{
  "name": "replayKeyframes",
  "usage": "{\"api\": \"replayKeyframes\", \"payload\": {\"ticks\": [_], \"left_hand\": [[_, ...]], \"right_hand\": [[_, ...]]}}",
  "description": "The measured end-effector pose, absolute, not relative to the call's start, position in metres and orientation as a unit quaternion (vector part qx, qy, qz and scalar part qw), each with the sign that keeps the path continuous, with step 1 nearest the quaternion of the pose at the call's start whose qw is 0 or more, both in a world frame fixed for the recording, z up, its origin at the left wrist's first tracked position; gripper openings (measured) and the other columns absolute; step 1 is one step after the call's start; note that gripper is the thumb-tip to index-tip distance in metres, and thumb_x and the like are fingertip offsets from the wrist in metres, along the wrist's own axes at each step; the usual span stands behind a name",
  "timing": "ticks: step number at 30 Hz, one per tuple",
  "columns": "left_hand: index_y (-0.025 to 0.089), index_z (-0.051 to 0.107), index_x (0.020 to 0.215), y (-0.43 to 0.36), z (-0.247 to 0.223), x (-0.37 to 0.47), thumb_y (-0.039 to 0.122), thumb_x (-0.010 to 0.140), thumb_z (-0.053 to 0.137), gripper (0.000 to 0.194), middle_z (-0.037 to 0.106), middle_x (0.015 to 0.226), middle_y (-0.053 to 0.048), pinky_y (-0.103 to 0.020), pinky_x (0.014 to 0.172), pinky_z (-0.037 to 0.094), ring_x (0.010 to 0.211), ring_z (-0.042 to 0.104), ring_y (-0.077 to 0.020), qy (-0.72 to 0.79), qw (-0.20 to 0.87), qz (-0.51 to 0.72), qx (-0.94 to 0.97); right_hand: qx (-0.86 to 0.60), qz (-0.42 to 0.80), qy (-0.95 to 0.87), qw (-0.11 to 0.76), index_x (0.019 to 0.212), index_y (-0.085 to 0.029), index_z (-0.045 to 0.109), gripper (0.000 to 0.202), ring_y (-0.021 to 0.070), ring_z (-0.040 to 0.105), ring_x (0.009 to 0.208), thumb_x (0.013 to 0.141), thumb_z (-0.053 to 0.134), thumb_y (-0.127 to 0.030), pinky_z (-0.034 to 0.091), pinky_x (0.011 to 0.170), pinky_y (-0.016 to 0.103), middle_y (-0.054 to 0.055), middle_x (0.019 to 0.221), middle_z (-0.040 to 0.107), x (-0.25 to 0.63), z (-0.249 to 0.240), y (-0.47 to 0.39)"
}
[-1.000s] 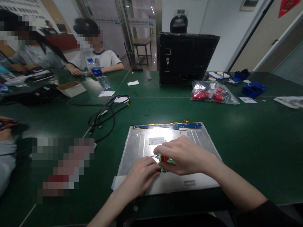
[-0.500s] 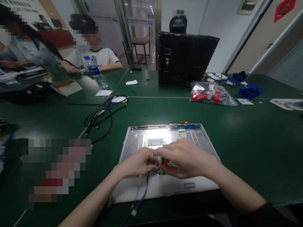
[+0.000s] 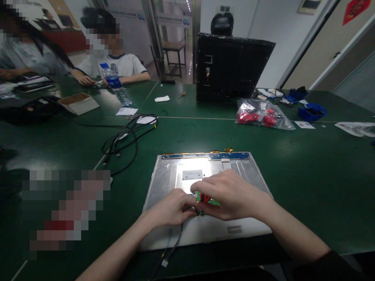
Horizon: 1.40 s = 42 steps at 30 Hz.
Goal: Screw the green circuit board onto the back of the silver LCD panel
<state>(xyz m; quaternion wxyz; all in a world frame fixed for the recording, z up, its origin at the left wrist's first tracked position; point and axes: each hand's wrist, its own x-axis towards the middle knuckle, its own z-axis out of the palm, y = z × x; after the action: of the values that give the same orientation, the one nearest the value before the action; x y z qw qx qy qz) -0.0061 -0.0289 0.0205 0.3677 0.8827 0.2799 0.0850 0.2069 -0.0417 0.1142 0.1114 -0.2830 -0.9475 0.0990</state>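
Observation:
A silver display panel [image 3: 164, 175] lies face down in front of me, with a blue circuit strip [image 3: 202, 156] along its far edge. Over its middle, my right hand [image 3: 231, 195] curls round a small red-and-black object [image 3: 205, 198], whose kind I cannot make out behind the fingers. Under it shows part of a green circuit board [image 3: 216, 202]. My left hand [image 3: 175, 207] is closed beside it, its fingertips pinching a thin dark cable [image 3: 179, 236] at the board's left side. The cable trails toward me to a white plug [image 3: 165, 263]. My fingers cover the cable's other end.
Coiled black cables [image 3: 129, 136] lie to the left. A black monitor housing [image 3: 231, 70] stands at the back, beside a clear bag [image 3: 263, 114] of red parts. A water bottle [image 3: 115, 84] and an open carton [image 3: 79, 103] stand near two people across the green table [image 3: 310, 168].
My left hand has dropped slightly toward me, and its fingertips are apart from my right forefinger. The right hand stays almost in place round the red-and-black object.

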Motion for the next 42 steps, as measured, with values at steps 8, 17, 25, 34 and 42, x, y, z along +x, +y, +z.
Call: {"api": "replayKeyframes", "payload": {"ticks": [8,17,25,34,42], "left_hand": [[0.020,0.075,0.083,-0.0281,0.0251,-0.0042,0.013,0.079,0.063,0.014,0.065,0.064,0.002,-0.022,0.056,0.038,0.057,0.056,-0.0133,0.293,0.382,0.085,0.872],[0.019,0.074,0.077,-0.0273,0.0224,-0.0044,0.013,0.077,0.061,0.014,0.061,0.060,0.002,-0.022,0.055,0.037,0.057,0.054,-0.0135,0.295,0.380,0.075,0.873],[0.021,0.075,0.087,-0.0281,0.0247,-0.0050,0.011,0.079,0.062,0.018,0.068,0.069,0.001,-0.024,0.061,0.042,0.063,0.060,-0.0151,0.286,0.395,0.077,0.870],[0.019,0.074,0.082,-0.0279,0.0257,-0.0047,0.013,0.079,0.064,0.012,0.067,0.067,0.001,-0.024,0.058,0.041,0.058,0.056,-0.0135,0.297,0.384,0.073,0.871],[0.017,0.073,0.081,-0.0272,0.0260,-0.0039,0.011,0.078,0.062,0.012,0.064,0.064,0.001,-0.022,0.055,0.036,0.057,0.054,-0.0127,0.299,0.391,0.060,0.869]], "right_hand": [[-0.284,0.099,-0.948,0.103,0.096,-0.019,0.053,0.016,0.0118,0.050,0.060,0.093,0.049,-0.034,0.020,0.051,0.027,0.000,0.078,0.065,0.2076,0.1143,-0.0417],[-0.277,0.132,-0.946,0.100,0.101,-0.018,0.052,0.018,0.0137,0.051,0.065,0.088,0.051,-0.031,0.023,0.052,0.028,0.003,0.085,0.064,0.2106,0.1199,-0.0436],[-0.278,0.153,-0.943,0.103,0.108,-0.017,0.051,0.024,0.0134,0.048,0.065,0.085,0.050,-0.023,0.025,0.052,0.028,0.003,0.087,0.063,0.2119,0.1225,-0.0426],[-0.278,0.126,-0.947,0.101,0.104,-0.017,0.053,0.019,0.0125,0.048,0.063,0.089,0.049,-0.026,0.023,0.052,0.027,0.001,0.082,0.063,0.2116,0.1202,-0.0423],[-0.297,0.111,-0.945,0.085,0.104,-0.018,0.057,0.022,0.0124,0.050,0.062,0.093,0.048,-0.035,0.021,0.052,0.027,0.000,0.079,0.065,0.2104,0.1181,-0.0422]]}}
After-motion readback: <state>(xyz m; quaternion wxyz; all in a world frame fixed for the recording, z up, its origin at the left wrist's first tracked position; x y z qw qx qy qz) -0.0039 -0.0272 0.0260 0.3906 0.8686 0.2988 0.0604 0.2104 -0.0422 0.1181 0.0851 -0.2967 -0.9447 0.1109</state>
